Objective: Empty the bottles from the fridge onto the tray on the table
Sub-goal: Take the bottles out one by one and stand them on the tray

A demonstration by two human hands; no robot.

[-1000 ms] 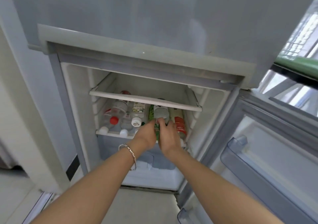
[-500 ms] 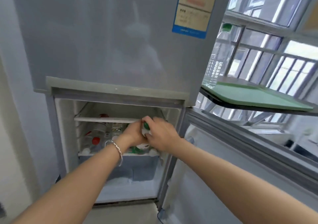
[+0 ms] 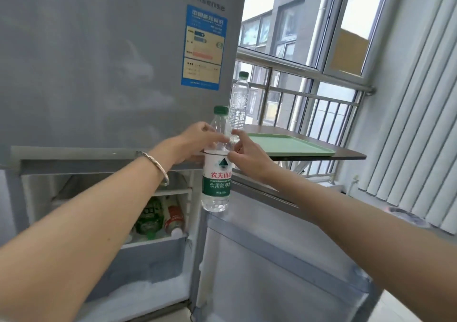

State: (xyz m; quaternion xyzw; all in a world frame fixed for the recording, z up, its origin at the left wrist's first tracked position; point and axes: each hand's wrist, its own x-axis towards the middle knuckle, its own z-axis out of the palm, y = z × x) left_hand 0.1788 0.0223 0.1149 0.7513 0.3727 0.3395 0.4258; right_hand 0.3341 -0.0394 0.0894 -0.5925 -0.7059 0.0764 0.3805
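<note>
Both hands, left hand (image 3: 195,141) and right hand (image 3: 243,154), clamp upright water bottle (image 3: 217,173) at shoulder, right of open fridge (image 3: 99,74); green tray (image 3: 291,146) farther right on table (image 3: 351,154).

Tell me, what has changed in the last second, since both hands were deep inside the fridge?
Both hands drew up and out of the fridge, bringing a green-capped water bottle. The left hand and right hand now hold it upright by the shoulder, in front of the open compartment, towards the green tray. Unchanged: another clear bottle stands at the tray's near end, and bottles remain lying on the fridge shelf.
</note>
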